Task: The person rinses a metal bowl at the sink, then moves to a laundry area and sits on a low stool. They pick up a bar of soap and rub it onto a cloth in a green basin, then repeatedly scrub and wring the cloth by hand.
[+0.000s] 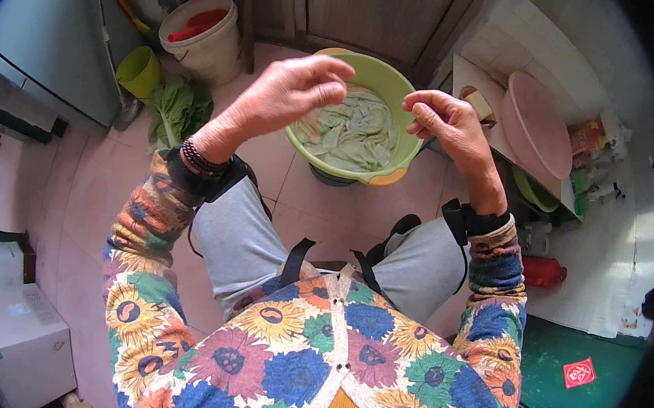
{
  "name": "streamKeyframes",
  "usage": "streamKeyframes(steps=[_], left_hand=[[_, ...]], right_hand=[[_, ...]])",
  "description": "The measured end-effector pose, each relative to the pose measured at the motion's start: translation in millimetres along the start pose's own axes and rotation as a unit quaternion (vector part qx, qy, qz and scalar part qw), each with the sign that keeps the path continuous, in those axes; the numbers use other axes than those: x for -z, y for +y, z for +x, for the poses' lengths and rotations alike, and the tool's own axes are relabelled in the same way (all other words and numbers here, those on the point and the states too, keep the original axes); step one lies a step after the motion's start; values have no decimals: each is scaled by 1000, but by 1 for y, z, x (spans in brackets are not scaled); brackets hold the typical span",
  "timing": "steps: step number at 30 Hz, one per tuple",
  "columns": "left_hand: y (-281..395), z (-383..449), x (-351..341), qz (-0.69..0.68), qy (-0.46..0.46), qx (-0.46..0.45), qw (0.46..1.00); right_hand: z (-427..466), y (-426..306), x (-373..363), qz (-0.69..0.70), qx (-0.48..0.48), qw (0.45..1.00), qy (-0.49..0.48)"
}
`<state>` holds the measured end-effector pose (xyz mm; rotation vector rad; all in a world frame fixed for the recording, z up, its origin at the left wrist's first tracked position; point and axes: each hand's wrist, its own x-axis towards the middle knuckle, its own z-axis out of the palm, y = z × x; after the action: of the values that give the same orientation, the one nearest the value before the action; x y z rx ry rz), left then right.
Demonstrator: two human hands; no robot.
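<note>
Both of my hands are raised over a light green plastic basin (397,175) with orange handles. Wet-looking pale green cloth (357,130) lies crumpled in it, with some peach-coloured cloth at its left side. My left hand (296,92) hangs above the basin's left part, fingers curled and thumb apart from them, holding nothing that I can see. My right hand (444,118) is over the basin's right rim, its thumb and fingertips close together; whether something small is between them cannot be told. The basin rests on a dark round support, mostly hidden.
A white bucket (214,54) holding a red scoop (202,24), a yellow-green pail (139,74) and leafy greens (173,109) stand left. On the right, a low shelf (487,78) carries a pink basin (538,124) and a soap bar (478,104). A wooden door lies ahead.
</note>
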<state>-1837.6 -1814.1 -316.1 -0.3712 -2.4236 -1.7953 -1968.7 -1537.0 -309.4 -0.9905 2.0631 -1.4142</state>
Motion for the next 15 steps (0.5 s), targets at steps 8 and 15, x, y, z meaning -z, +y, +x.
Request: streamKeyframes(steps=[8,15], left_hand=[[-84,25,-27,-299,73,176,935],[-142,37,-27,-293,95,262,915]], right_hand=[[43,61,0,69,-23,990,123],[82,123,-2,71,-88,989,91]])
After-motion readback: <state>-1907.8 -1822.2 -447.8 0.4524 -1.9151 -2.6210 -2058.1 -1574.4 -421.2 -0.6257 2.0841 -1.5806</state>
